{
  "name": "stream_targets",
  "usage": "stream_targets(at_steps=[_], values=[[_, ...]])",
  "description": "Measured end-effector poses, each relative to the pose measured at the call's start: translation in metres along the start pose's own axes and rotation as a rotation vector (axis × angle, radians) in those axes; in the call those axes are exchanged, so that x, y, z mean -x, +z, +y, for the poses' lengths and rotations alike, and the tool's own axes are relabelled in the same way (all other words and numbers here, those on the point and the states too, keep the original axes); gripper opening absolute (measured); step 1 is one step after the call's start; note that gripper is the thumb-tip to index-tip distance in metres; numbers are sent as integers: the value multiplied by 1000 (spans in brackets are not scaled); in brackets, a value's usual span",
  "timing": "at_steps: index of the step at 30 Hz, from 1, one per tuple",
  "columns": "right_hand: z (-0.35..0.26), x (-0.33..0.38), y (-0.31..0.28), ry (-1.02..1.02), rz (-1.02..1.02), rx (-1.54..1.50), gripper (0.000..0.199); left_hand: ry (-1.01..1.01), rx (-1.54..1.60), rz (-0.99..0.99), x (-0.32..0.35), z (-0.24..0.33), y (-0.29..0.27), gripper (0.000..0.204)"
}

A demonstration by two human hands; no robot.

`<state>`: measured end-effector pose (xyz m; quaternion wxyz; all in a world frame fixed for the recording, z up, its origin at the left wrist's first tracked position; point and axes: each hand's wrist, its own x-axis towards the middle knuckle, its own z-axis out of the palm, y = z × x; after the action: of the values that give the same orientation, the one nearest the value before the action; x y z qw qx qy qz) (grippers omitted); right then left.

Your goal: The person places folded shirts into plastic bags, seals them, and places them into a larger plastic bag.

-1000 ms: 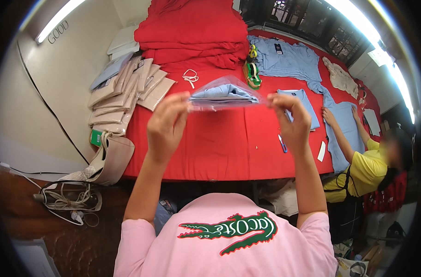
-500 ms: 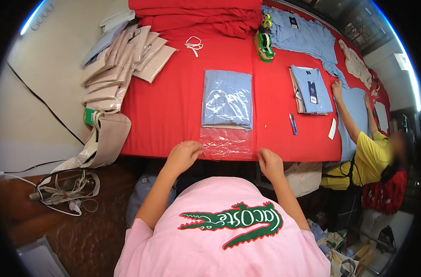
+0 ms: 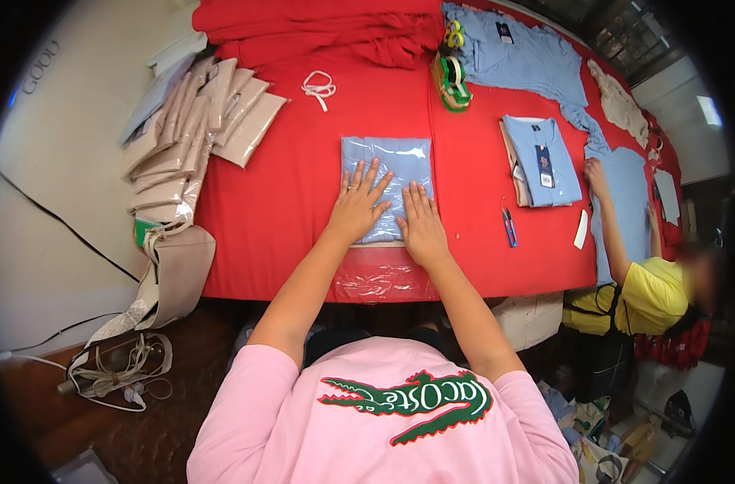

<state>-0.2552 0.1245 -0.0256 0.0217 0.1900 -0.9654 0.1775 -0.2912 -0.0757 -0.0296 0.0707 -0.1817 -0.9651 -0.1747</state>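
A folded light-blue garment in a clear plastic bag (image 3: 384, 148) lies on the red-covered table in front of me. My left hand (image 3: 358, 203) rests flat on its left half, fingers spread, a ring on one finger. On its right half lies my right hand (image 3: 421, 222), palm down with fingers stretched out. The bag's loose end (image 3: 384, 278) reaches below the garment to the table's near edge. Right of the bag are small blue-handled thread snips (image 3: 509, 227) and a stack of folded shirts (image 3: 542, 165) with a dark tag on the top blue one.
Bagged beige garments (image 3: 186, 129) are piled at the left. A white cord (image 3: 318, 87), a green tape dispenser (image 3: 451, 83) and bunched red cloth (image 3: 319, 36) lie farther back. At the right, a person in yellow (image 3: 654, 294) handles a blue garment (image 3: 623, 202).
Both my hands have moved from the bag's near open end up onto the bagged garment and now lie flat on it. The view has shifted slightly.
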Motion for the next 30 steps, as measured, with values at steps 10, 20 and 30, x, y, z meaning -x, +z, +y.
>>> stream_targets(at_steps=[10,20,30], values=[[8,4,5,-59,65,-19,62,50,16,10,0,-9,3,66],[-19,104,-26,21,230,-413,39,96,275,14,117,23,-25,47],[-52,121,5,-5,46,-391,42,26,401,210,103,38,-44,10]])
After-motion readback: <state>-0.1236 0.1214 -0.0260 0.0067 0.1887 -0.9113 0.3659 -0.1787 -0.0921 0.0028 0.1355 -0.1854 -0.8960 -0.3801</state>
